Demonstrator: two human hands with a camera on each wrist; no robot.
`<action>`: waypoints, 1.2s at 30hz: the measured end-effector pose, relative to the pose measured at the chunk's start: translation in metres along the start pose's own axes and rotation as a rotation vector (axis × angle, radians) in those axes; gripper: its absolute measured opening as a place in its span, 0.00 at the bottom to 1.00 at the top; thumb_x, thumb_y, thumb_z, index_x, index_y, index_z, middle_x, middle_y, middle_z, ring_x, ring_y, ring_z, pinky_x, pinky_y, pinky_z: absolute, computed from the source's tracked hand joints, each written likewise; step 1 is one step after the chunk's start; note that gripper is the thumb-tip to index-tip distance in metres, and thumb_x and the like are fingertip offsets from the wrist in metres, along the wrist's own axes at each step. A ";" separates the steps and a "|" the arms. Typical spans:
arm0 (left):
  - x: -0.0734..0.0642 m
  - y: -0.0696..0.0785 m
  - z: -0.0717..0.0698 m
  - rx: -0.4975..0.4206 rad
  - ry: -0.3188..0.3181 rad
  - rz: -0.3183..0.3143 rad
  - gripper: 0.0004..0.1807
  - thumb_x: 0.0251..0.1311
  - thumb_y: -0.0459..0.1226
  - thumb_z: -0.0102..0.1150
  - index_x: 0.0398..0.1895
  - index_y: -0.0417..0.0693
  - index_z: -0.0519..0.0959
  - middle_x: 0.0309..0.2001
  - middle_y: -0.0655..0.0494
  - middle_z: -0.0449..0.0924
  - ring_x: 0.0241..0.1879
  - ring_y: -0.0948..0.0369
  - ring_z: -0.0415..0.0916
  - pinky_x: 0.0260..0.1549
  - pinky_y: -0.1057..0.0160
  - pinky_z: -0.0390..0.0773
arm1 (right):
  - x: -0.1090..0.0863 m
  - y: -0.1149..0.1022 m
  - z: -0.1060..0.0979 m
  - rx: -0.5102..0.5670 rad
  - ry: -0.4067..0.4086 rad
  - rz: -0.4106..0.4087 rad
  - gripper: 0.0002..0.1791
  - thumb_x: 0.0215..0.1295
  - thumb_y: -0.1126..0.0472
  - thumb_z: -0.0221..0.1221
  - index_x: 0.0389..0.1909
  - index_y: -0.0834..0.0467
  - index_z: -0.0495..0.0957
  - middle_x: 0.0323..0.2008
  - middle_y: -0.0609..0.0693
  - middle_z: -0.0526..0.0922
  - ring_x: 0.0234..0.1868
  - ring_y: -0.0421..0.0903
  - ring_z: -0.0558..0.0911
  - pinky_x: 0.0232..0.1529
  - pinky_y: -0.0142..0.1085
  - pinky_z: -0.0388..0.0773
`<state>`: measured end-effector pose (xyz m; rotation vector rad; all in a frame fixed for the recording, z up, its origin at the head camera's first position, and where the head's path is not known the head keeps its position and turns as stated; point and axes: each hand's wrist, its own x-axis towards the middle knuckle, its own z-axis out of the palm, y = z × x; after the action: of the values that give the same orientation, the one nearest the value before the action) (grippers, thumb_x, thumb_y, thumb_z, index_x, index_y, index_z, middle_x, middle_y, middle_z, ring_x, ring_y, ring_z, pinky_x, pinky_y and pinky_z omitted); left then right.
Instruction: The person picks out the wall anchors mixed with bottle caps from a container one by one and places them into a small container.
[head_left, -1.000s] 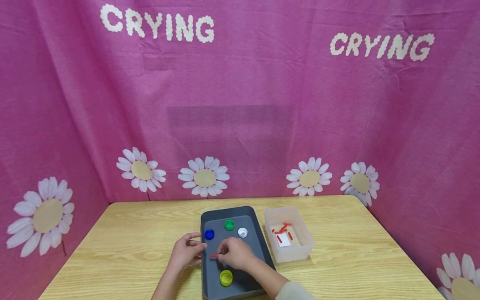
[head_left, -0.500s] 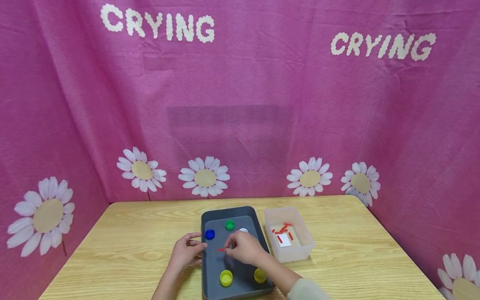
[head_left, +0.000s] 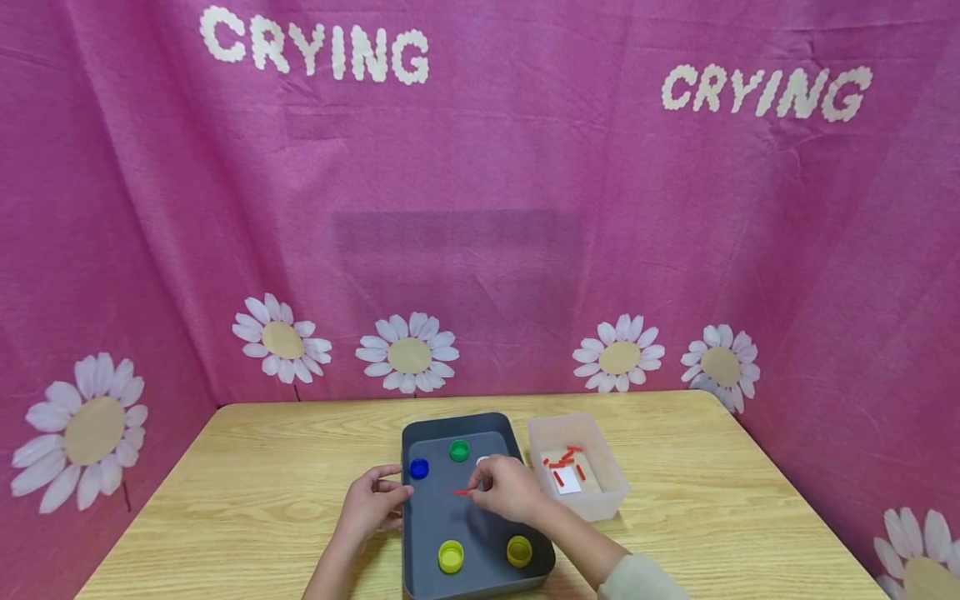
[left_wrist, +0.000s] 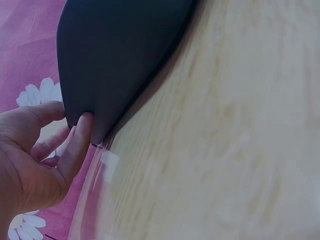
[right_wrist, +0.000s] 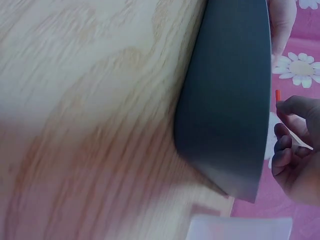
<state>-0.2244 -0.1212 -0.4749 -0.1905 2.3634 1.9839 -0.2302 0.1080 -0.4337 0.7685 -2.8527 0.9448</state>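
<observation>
In the head view, my right hand [head_left: 508,492] pinches a thin red stick [head_left: 460,492] between thumb and fingertips, above the floor of a dark grey tray [head_left: 420,575]. The right wrist view shows the stick's red end [right_wrist: 278,95] poking out past my fingertips. My left hand [head_left: 371,502] holds the tray's left rim; in the left wrist view its fingers [left_wrist: 80,140] lie against the outer wall. Small round caps stand in the tray: blue [head_left: 419,468], green [head_left: 459,451], yellow [head_left: 451,557] and another yellow one [head_left: 519,551]. A white cap [head_left: 482,460] is mostly hidden behind my right hand.
Right of the tray stands a translucent plastic box [head_left: 606,505] holding several red sticks [head_left: 558,478] and a white card [head_left: 570,482]. Both rest on a wooden table [head_left: 262,492]. A pink cloth with daisies [head_left: 480,275] hangs around the table's back and sides.
My right hand has moved right and slightly toward the back with the red stick, covering most of the white cap and uncovering the right-hand yellow cap. My left hand stays at the tray's rim.
</observation>
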 end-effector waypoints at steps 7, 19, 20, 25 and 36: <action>0.000 0.001 0.000 -0.004 0.001 -0.003 0.26 0.52 0.31 0.64 0.56 0.35 0.71 0.35 0.49 0.76 0.24 0.62 0.77 0.20 0.62 0.81 | -0.006 0.007 -0.015 0.031 0.001 0.007 0.02 0.53 0.61 0.64 0.27 0.56 0.82 0.22 0.43 0.74 0.22 0.34 0.68 0.20 0.26 0.67; 0.001 0.002 0.000 0.011 -0.002 -0.003 0.26 0.52 0.31 0.64 0.56 0.36 0.72 0.35 0.48 0.77 0.24 0.62 0.77 0.20 0.62 0.81 | -0.012 0.017 -0.037 0.087 0.030 0.068 0.01 0.55 0.63 0.63 0.28 0.54 0.80 0.24 0.44 0.73 0.24 0.38 0.68 0.20 0.27 0.67; 0.001 0.002 0.000 0.011 -0.004 -0.004 0.25 0.52 0.31 0.64 0.56 0.36 0.72 0.35 0.48 0.77 0.25 0.62 0.77 0.20 0.62 0.81 | -0.013 0.017 -0.039 0.093 0.034 0.074 0.01 0.55 0.63 0.63 0.28 0.54 0.81 0.24 0.44 0.73 0.24 0.38 0.68 0.20 0.27 0.67; 0.001 0.003 -0.001 0.003 -0.005 -0.002 0.26 0.51 0.31 0.64 0.55 0.36 0.72 0.35 0.48 0.77 0.24 0.62 0.77 0.19 0.61 0.81 | -0.015 0.019 -0.049 0.109 0.063 0.075 0.01 0.54 0.64 0.63 0.29 0.57 0.81 0.24 0.45 0.74 0.23 0.39 0.69 0.18 0.27 0.67; 0.001 0.003 0.000 -0.012 -0.005 0.003 0.25 0.51 0.30 0.64 0.54 0.36 0.73 0.34 0.49 0.78 0.24 0.61 0.78 0.20 0.60 0.81 | -0.023 0.042 -0.066 0.063 0.139 0.053 0.01 0.53 0.64 0.63 0.27 0.57 0.80 0.21 0.44 0.73 0.22 0.36 0.68 0.19 0.26 0.66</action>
<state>-0.2260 -0.1208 -0.4721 -0.1818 2.3508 1.9977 -0.2368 0.1852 -0.4069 0.6086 -2.7482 1.0545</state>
